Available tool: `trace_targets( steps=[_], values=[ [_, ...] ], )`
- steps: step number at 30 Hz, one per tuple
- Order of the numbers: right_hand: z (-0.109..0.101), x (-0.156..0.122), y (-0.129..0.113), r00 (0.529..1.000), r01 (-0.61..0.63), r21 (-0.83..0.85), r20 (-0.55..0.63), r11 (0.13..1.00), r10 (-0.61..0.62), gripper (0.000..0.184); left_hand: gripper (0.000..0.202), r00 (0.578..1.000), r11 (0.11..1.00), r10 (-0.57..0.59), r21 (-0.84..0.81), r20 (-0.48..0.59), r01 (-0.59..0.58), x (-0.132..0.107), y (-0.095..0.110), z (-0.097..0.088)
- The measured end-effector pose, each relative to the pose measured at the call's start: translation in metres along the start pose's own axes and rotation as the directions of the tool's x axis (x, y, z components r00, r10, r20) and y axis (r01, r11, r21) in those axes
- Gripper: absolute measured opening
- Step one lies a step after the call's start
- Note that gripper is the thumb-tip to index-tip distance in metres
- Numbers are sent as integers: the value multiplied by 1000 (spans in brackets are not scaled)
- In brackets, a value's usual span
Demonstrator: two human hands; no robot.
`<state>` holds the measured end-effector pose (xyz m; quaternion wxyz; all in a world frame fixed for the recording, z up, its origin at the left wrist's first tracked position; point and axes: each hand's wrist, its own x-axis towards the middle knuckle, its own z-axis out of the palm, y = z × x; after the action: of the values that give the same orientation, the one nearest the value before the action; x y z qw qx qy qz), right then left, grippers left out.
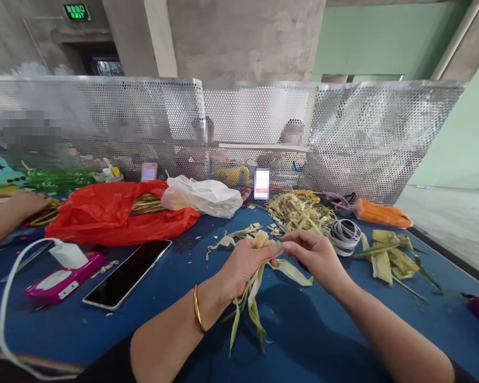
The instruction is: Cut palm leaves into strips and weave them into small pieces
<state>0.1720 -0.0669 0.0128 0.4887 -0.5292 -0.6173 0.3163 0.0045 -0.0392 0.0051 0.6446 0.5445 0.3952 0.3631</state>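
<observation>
My left hand (243, 266), with a gold bangle on the wrist, is closed around a bunch of pale green leaf strips (250, 303) that hang down over the blue table (163, 314). My right hand (313, 255) pinches one strip (293, 272) of that bunch next to my left thumb. Both hands meet above the middle of the table.
A pile of leaf scraps (299, 211), a coil of white cord (344, 234) and loose leaves (389, 259) lie beyond and right. A red bag (104, 215), white bag (201, 197), black phone (127, 274) and pink power bank (64, 279) lie left. Another person's hand (22, 205) rests far left. Perforated metal screen (263, 114) behind.
</observation>
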Motion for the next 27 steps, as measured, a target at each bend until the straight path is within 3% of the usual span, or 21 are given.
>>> trace_targets(
  steps=[7, 11, 15, 19, 22, 27],
  values=[
    [10, -2, 6, 984, -174, 156, -19, 972, 179, 28, 33, 998, 998, 44, 35, -40, -42, 5, -10, 4],
    [13, -2, 10, 980, -196, 179, -7, 964, 201, 28, 33, 997, 997, 64, 36, -35, -62, 6, -13, 6],
    [10, -1, 14, 994, -85, -29, -65, 996, 83, 25, 33, 999, 999, -47, -9, 16, 47, 5, -13, 6],
    [-4, 1, 12, 986, 37, -353, -139, 935, -92, 23, 35, 991, 986, -113, -118, 67, 120, 6, -10, 4],
    [-13, 2, 5, 989, 75, -363, -91, 929, -116, 23, 35, 988, 976, -91, -186, 122, 113, 8, -11, 2],
    [-7, -4, -6, 978, 194, -264, -18, 945, -206, 21, 26, 998, 996, 22, -92, 58, -17, 7, -12, 6]
  ],
)
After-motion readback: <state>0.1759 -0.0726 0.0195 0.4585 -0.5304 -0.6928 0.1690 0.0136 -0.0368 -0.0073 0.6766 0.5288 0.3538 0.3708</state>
